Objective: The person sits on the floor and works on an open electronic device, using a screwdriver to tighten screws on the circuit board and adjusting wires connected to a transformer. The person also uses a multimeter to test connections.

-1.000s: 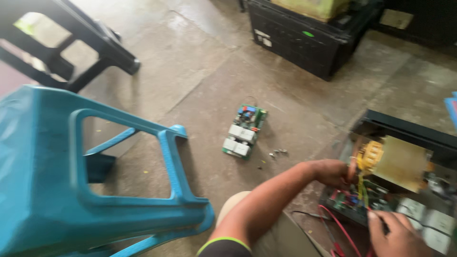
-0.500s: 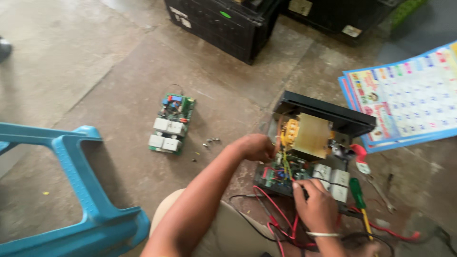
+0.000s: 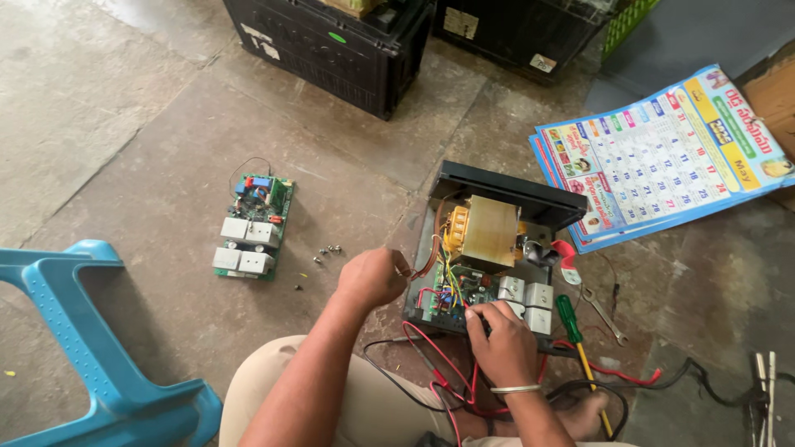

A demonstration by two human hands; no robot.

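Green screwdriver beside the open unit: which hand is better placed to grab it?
Right. The right hand rests on the circuit board close to the green screwdriver; the left hand is across the unit.

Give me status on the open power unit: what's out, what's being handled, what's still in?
Out: one green circuit board lies on the floor left of the open chassis, loose screws beside it. In hand: right hand is on the board inside the case; left hand is fisted at its left edge by the wires. Still in: the transformer and that inner board, wires attached.
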